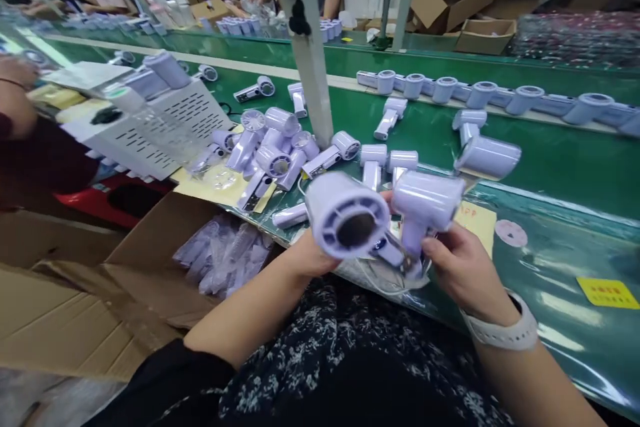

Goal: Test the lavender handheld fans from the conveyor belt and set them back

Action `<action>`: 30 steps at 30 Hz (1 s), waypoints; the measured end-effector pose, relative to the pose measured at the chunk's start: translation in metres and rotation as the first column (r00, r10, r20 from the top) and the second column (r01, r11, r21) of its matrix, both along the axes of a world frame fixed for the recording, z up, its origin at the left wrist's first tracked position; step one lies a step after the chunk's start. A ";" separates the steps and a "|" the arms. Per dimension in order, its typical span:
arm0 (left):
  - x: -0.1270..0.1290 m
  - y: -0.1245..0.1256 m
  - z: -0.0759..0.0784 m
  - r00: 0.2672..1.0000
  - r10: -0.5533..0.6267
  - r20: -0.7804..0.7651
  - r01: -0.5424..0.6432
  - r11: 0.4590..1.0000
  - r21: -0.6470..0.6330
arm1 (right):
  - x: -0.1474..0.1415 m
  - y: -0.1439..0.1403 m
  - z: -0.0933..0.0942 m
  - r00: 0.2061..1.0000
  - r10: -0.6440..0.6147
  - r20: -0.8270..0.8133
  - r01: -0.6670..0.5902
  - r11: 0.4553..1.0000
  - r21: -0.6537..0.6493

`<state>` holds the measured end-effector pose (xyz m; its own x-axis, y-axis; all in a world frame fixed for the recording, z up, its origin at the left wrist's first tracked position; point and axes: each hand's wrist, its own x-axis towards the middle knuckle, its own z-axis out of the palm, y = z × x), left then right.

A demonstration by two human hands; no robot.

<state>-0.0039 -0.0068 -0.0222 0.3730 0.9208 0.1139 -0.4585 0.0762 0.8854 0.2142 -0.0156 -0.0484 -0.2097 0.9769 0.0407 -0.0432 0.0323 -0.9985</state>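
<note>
My left hand [313, 255] holds a lilac handheld fan shell [347, 217] whose round open end faces me. My right hand [463, 267], with a white watch band on the wrist, grips the handle of a second lilac fan shell [427, 203] right beside the first. Both shells hover over the near edge of the green work surface [550, 160], touching or nearly touching. A clear plastic bag [380, 277] lies under them.
A pile of lilac shells [273, 147] lies left of a white post [313, 60]. A row of shells [480, 93] lines the far belt. An open cardboard box with bagged parts [220, 253] sits at my left. Other people work across and at left.
</note>
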 end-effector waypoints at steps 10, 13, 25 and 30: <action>0.027 0.002 -0.001 0.992 0.063 0.114 -0.031 0.964 -0.264 | 0.016 -0.015 0.004 0.946 -0.216 -0.241 0.171 0.966 -0.195; 0.027 -0.008 -0.001 0.995 0.000 0.103 0.026 0.968 -0.249 | 0.021 -0.024 0.008 0.948 -0.152 -0.278 0.090 0.970 -0.224; 0.025 -0.015 0.000 0.995 -0.103 0.018 0.104 0.990 -0.094 | 0.016 -0.036 0.015 0.906 0.009 -0.423 -0.124 0.962 -0.244; 0.022 -0.014 -0.003 0.993 -0.116 0.022 0.118 0.990 -0.083 | 0.015 -0.033 0.010 0.911 -0.033 -0.410 -0.100 0.950 -0.297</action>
